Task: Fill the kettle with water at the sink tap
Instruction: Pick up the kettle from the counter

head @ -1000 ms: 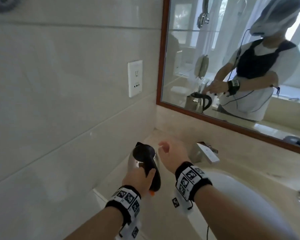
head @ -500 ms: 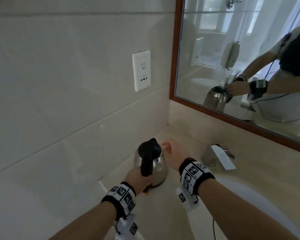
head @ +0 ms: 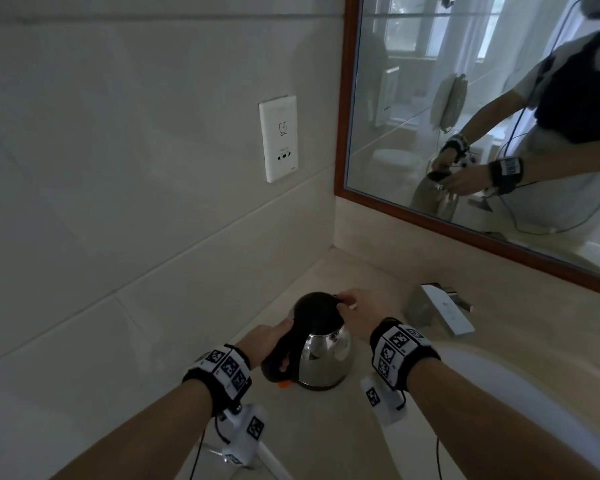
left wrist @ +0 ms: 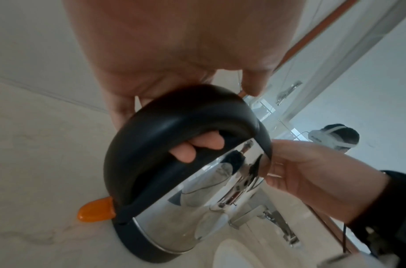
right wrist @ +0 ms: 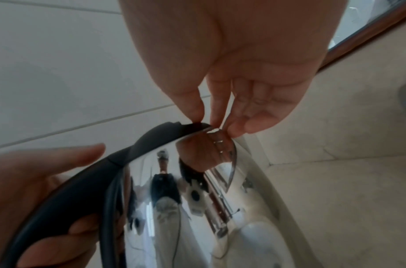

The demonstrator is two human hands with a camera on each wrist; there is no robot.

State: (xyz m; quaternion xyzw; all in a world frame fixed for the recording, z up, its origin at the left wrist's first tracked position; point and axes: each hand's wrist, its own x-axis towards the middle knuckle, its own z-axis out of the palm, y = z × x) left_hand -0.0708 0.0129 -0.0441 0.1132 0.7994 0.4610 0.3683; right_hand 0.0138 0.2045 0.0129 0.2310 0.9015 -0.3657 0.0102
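Observation:
A steel kettle [head: 326, 356] with a black lid and black handle stands on the beige counter in the corner, left of the sink. My left hand [head: 265, 342] grips the handle [left wrist: 156, 130], fingers curled through it. My right hand [head: 355, 311] pinches the front edge of the black lid [right wrist: 197, 126] with thumb and fingertips. The lid lies flat on the kettle body [right wrist: 174, 208]. An orange switch tab [left wrist: 95, 210] sticks out at the base. The chrome tap [head: 442, 311] stands to the right of the kettle.
A tiled wall with a white socket plate [head: 279, 138] runs close on the left. A wood-framed mirror [head: 465, 216] hangs behind the counter. The white sink basin [head: 520, 407] curves away at the right.
The kettle has moved back and now stands on the counter. My right hand has reached onto the lid's front edge and pinched it. The view has swung down and left.

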